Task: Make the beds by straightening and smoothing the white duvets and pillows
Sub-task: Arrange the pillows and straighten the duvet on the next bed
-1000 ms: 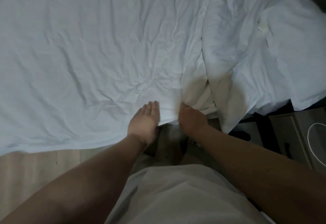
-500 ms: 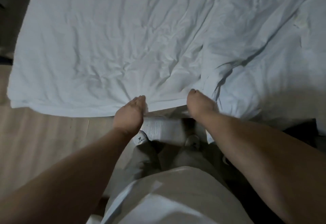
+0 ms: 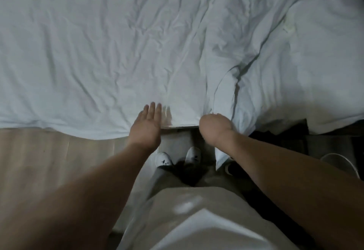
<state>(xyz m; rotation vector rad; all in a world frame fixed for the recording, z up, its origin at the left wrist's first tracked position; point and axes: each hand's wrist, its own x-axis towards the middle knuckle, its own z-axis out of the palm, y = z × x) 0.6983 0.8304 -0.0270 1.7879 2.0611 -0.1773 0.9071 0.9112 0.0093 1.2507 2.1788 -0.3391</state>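
A wrinkled white duvet [image 3: 98,52] covers the bed, and its near edge hangs over the side. My left hand [image 3: 146,126] hovers at that edge with straight fingers, its palm turned inward. My right hand [image 3: 214,129] is curled at the edge a little to the right and grips a fold of the duvet; its fingertips are hidden in the cloth. A bunched ridge [image 3: 232,76] of the duvet runs up from that hand. A white pillow [image 3: 325,48] lies at the right, partly under the rumpled cloth.
Light wooden floor [image 3: 39,161] runs along the bed's near side at the left. My feet in white shoes [image 3: 164,159] stand close to the bed base. Dark furniture [image 3: 295,139] and a round white object [image 3: 339,164] sit at the right.
My left hand let go of the duvet's edge and straightened its fingers. My right hand stays curled at the edge. The view moved back to the right along the bed.
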